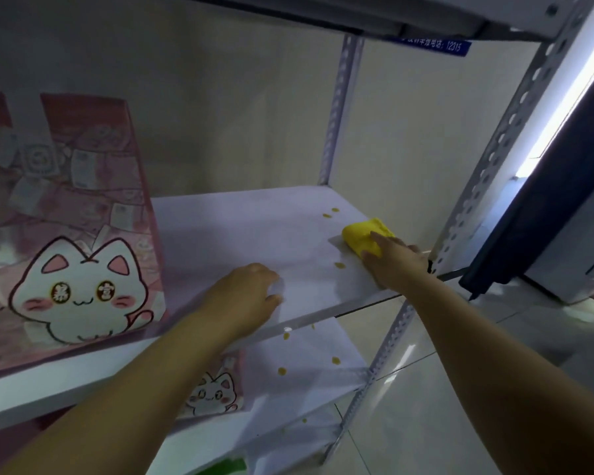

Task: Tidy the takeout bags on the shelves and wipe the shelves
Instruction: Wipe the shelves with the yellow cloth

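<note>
A white shelf [240, 231] runs across the middle of the view. A pink takeout bag [83, 241] with a white cat drawing stands upright at its left end. My right hand [396, 260] presses a bunched yellow cloth [366, 236] onto the shelf near its right front corner, fingers laid over the cloth. My left hand [246, 296] rests on the shelf's front edge, fingers loosely curled, holding nothing. Small yellow-brown spots [330, 213] dot the shelf beside the cloth. A second cat bag [213, 389] stands on the lower shelf [306, 365], partly hidden by my left arm.
Perforated metal uprights [487, 159] frame the rack on the right, with one more [338, 108] at the back. Another shelf board [357, 15] hangs close overhead. The lower shelf carries similar spots [282, 371]. A tiled floor [460, 389] and a dark cabinet edge [515, 214] lie to the right.
</note>
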